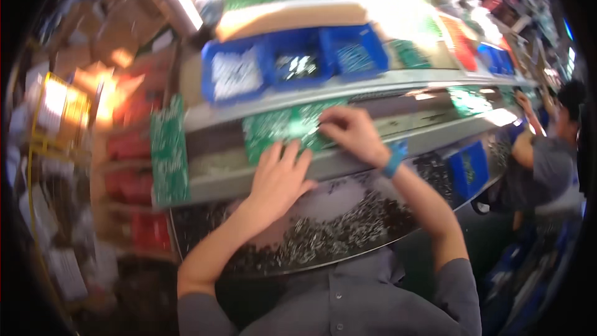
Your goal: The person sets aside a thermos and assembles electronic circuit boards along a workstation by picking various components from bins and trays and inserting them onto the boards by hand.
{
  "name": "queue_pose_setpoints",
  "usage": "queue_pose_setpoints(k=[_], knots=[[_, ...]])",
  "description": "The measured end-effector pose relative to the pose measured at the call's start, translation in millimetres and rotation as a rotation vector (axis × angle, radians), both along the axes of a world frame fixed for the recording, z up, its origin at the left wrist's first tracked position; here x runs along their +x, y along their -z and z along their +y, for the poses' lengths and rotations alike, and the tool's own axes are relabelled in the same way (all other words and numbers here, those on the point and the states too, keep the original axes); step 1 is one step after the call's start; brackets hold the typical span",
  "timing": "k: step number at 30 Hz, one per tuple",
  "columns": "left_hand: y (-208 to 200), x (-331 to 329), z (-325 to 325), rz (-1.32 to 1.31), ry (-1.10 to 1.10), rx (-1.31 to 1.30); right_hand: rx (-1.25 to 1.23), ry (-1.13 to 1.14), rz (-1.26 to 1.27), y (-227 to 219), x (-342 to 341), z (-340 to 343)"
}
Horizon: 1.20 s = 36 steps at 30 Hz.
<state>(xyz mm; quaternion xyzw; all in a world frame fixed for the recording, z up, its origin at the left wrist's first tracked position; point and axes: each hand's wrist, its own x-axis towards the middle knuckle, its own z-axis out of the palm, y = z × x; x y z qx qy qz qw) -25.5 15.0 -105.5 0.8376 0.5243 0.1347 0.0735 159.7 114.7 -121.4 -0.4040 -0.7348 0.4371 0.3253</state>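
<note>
A green circuit board [264,129] lies on the rail-edged track in front of me. My left hand [278,174] rests at its near edge, with the fingers stretched out and apart. My right hand [353,132], with a blue band at the wrist, is over the board's right end. Its thumb and forefinger are pinched together; anything between them is too small or blurred to make out. Below the hands, many small dark parts with shiny leads [336,227] are scattered over the dark tabletop.
Beyond the track stand blue bins [268,62] holding white, dark and bluish small parts. Another green board [169,155] lies at the track's left end, near red bins [149,230]. A blue tray [467,171] sits at right. A co-worker [550,155] works farther along the track.
</note>
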Motion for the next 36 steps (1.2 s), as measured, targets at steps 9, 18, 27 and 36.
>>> queue_pose_setpoints(k=[9, 18, 27, 36], knots=[[11, -7, -2, -0.068, -0.035, -0.039, 0.262, 0.002, -0.226, 1, -30, 15], [10, -4, -7, -0.066, -0.049, -0.035, 0.225, -0.040, -0.242, 1, -25, 18], [11, -6, -7, -0.070, -0.076, -0.033, 0.221, -0.082, -0.204, 4, -29, 22], [9, -6, -9, -0.056, -0.079, -0.038, 0.193, -0.077, -0.171, 4, -29, 23]])
